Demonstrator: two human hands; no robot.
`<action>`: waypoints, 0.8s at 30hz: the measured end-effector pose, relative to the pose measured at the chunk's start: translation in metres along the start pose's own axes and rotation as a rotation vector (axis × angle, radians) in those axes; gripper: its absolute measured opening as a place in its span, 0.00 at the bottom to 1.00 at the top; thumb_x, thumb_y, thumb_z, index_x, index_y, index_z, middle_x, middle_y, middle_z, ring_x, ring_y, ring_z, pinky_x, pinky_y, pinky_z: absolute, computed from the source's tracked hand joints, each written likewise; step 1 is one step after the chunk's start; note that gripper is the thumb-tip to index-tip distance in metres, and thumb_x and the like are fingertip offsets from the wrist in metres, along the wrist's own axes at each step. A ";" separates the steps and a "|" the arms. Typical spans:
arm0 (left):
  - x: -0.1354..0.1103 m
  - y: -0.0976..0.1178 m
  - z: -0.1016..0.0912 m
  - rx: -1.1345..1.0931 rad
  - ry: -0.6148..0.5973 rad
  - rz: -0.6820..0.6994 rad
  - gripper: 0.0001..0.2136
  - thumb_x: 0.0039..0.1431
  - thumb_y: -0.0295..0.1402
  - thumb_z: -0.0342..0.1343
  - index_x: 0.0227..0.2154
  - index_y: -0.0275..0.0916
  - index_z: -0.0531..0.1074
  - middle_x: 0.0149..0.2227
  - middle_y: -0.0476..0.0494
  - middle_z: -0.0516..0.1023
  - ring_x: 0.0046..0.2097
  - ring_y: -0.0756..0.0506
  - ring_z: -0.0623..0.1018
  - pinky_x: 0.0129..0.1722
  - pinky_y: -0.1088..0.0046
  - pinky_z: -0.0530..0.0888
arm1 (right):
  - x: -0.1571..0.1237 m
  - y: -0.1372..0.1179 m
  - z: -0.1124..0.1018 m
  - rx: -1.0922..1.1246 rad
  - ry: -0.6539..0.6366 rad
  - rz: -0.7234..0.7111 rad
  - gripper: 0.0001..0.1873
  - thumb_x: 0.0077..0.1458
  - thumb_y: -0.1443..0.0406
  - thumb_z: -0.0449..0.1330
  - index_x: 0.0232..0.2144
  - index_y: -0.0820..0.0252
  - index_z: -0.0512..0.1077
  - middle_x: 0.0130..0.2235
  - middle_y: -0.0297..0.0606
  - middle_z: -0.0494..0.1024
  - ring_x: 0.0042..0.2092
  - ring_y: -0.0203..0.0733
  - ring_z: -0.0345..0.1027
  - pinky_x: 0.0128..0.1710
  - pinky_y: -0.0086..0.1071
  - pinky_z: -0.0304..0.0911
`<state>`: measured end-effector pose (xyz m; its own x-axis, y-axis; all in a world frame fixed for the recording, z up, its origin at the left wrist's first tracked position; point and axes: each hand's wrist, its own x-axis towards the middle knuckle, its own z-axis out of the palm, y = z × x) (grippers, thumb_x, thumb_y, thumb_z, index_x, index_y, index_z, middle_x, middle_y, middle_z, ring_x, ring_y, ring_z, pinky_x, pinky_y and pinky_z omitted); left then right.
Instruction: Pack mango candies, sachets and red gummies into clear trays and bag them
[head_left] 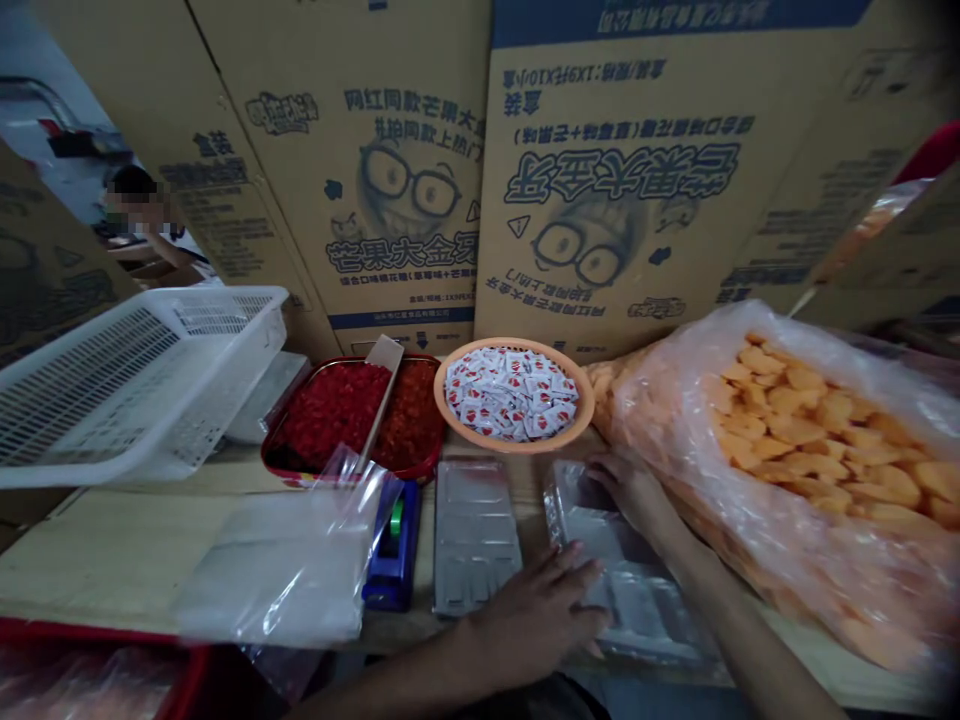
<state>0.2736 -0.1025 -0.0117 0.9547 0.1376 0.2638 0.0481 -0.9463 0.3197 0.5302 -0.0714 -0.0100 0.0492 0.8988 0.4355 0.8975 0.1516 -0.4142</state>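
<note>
A clear plastic compartment tray (637, 600) lies on the wooden table in front of me. My left hand (540, 610) rests flat on its near left edge, fingers stretched out. At the tray's far end, my right hand (628, 482) has its fingers curled over the edge. A second clear tray (474, 530) lies just to the left, untouched. Beyond the trays stands an orange bowl (577, 425) full of small white and red sachets.
A red tin (300, 470) holds red pieces, with a card scoop in it. A big bag of orange chips (810, 450) lies at the right. A blue tape dispenser (394, 550), clear bags (292, 560) and a white basket (127, 380) are at the left. Cardboard boxes (615, 180) wall the back; another person (139, 215) is far left.
</note>
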 end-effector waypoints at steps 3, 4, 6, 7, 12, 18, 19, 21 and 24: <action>0.000 0.000 0.001 -0.124 0.036 -0.024 0.18 0.61 0.39 0.49 0.51 0.38 0.69 0.63 0.34 0.59 0.67 0.38 0.47 0.63 0.57 0.53 | 0.000 0.000 0.002 -0.005 0.102 -0.052 0.16 0.59 0.62 0.49 0.28 0.60 0.74 0.28 0.42 0.74 0.33 0.47 0.68 0.34 0.39 0.65; 0.000 0.000 -0.001 -0.165 0.042 -0.036 0.18 0.60 0.39 0.50 0.51 0.39 0.70 0.62 0.34 0.59 0.67 0.38 0.48 0.63 0.57 0.53 | 0.000 0.001 0.003 -0.010 0.130 -0.074 0.17 0.60 0.62 0.49 0.28 0.60 0.74 0.28 0.42 0.73 0.32 0.46 0.68 0.33 0.39 0.65; 0.000 0.003 -0.007 -0.256 0.030 -0.070 0.18 0.59 0.38 0.52 0.51 0.39 0.70 0.62 0.34 0.60 0.67 0.38 0.50 0.63 0.56 0.53 | -0.001 0.000 0.002 -0.024 0.172 -0.115 0.18 0.61 0.62 0.48 0.28 0.60 0.74 0.28 0.42 0.73 0.32 0.46 0.67 0.33 0.39 0.65; 0.000 0.005 -0.010 -0.315 0.020 -0.089 0.18 0.59 0.37 0.53 0.51 0.40 0.70 0.62 0.34 0.60 0.66 0.38 0.51 0.64 0.56 0.52 | -0.001 -0.002 0.000 -0.028 0.196 -0.132 0.18 0.62 0.61 0.48 0.28 0.60 0.74 0.28 0.42 0.73 0.33 0.46 0.67 0.33 0.39 0.65; 0.009 0.012 -0.015 -0.766 0.334 -0.398 0.34 0.50 0.38 0.62 0.60 0.43 0.59 0.66 0.36 0.49 0.67 0.35 0.48 0.64 0.55 0.50 | -0.004 -0.024 -0.027 0.028 0.350 -0.114 0.13 0.61 0.61 0.51 0.35 0.59 0.73 0.33 0.41 0.74 0.36 0.45 0.67 0.35 0.39 0.65; 0.053 0.018 -0.026 -1.636 0.419 -0.803 0.40 0.42 0.38 0.67 0.59 0.40 0.54 0.53 0.31 0.69 0.50 0.34 0.74 0.46 0.56 0.72 | -0.001 -0.060 -0.062 0.112 0.341 -0.151 0.11 0.61 0.64 0.52 0.42 0.56 0.72 0.38 0.41 0.74 0.42 0.45 0.67 0.39 0.38 0.66; 0.058 0.019 -0.029 -1.731 0.388 -0.831 0.37 0.43 0.37 0.66 0.56 0.39 0.56 0.49 0.32 0.73 0.46 0.35 0.76 0.42 0.58 0.73 | 0.000 -0.059 -0.068 0.102 0.347 -0.154 0.12 0.61 0.64 0.52 0.43 0.56 0.72 0.40 0.42 0.74 0.43 0.46 0.67 0.41 0.39 0.66; 0.064 0.020 -0.034 -1.843 0.389 -0.858 0.31 0.45 0.33 0.64 0.53 0.38 0.59 0.44 0.35 0.75 0.43 0.36 0.78 0.39 0.60 0.74 | 0.004 -0.044 -0.081 0.062 0.412 -0.066 0.12 0.60 0.62 0.52 0.42 0.57 0.72 0.41 0.43 0.74 0.44 0.47 0.66 0.43 0.42 0.64; 0.065 0.019 -0.040 -1.881 0.402 -0.908 0.29 0.44 0.29 0.64 0.50 0.38 0.60 0.44 0.36 0.76 0.42 0.36 0.79 0.36 0.62 0.75 | 0.012 -0.001 -0.106 -0.059 0.530 0.325 0.11 0.57 0.63 0.52 0.37 0.62 0.72 0.38 0.45 0.74 0.41 0.47 0.67 0.42 0.40 0.62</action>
<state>0.3249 -0.0998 0.0482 0.7293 0.5546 -0.4005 -0.1772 0.7187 0.6724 0.5766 -0.1045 0.0804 0.5209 0.5669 0.6382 0.8221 -0.1321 -0.5537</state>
